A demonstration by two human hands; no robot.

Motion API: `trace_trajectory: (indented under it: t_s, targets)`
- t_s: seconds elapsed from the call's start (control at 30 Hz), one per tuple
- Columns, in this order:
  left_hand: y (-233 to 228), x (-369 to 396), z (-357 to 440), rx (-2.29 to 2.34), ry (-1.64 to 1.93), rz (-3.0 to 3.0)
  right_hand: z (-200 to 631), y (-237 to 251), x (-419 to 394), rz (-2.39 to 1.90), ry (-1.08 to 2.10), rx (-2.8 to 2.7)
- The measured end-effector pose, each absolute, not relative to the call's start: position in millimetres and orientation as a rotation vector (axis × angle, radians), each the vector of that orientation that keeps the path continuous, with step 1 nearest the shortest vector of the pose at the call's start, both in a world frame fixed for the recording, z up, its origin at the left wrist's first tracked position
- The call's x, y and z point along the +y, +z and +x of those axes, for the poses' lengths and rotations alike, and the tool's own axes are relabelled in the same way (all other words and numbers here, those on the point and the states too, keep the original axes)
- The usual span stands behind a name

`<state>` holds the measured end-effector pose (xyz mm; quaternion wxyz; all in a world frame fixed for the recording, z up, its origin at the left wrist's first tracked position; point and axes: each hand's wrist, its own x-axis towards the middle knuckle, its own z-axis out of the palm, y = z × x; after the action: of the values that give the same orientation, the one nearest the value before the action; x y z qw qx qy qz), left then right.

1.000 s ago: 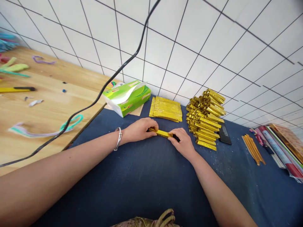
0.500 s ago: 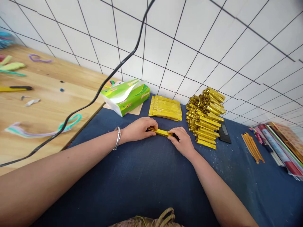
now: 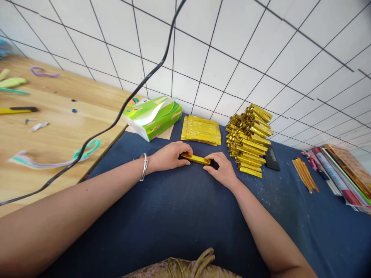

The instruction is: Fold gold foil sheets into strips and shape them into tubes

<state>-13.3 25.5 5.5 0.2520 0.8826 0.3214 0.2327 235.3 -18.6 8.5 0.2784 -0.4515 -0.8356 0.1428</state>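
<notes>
Fingers (image 3: pixel 185 147) of the left hand (image 3: pixel 170 156) curled over and pinching one end of a gold foil strip (image 3: pixel 197 158), on or just above the surface (image 3: pixel 162 216), between both hands. Fingers of the right hand (image 3: pixel 222 172) bent at the other end, thumb just beside it; cannot tell whether gripping. Just beyond, a stack of flat gold sheets (image 3: pixel 202 130). Right of that, a heap of folded gold bars (image 3: pixel 251 143), ends hollow, insides too dark to make out, beside a flat black slab (image 3: pixel 271 158). To the left, a green tissue pack (image 3: pixel 162 122), white sheet (image 3: pixel 155 114) along its top, further contents hidden. Farther right, orange-brown strips (image 3: pixel 305 175) near a row of books (image 3: pixel 343 177). Dark blue underneath, pale-specked. At far left, a wooden worktop (image 3: pixel 58 127) with a yellow cutter (image 3: pixel 16 110). Behind, white tiled wall (image 3: pixel 193 58), crossed in view by a black cable (image 3: pixel 139 88).
</notes>
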Motion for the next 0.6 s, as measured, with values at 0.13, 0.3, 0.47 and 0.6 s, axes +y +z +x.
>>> trace_trajectory:
  t_s: [0.13,0.3,0.47,0.6]
  targets:
    - [6.7,25.0,-14.5,0.84,0.67,2.388,236.3,10.3,-19.9,-1.222,0.41,-2.173]
    - [7.0,26.7,-16.7,0.813,0.76,2.349,237.5,11.5,-19.7,-1.212,0.461,-2.097]
    - [3.6,29.5,-16.1,0.804,0.746,2.349,237.0,11.1,-18.8,-1.2,0.46,-2.119]
    - [0.4,30.7,-15.6,0.838,0.704,2.336,237.3,9.2,-17.7,-1.208,0.456,-2.165]
